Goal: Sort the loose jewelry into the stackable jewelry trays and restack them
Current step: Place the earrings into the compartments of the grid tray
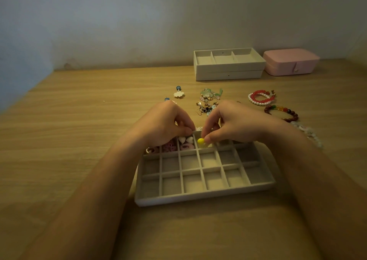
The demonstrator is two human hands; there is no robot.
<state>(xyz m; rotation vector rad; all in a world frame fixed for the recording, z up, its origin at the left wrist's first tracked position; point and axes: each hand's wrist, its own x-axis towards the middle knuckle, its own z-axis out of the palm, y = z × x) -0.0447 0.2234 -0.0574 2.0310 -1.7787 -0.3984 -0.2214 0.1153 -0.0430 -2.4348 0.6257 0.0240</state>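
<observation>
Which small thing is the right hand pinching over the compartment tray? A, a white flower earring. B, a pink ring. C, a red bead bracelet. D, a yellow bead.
D: the right hand pinches a yellow bead over the far row of the compartment tray.

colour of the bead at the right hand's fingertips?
The bead is yellow; head view shows it best.
</observation>
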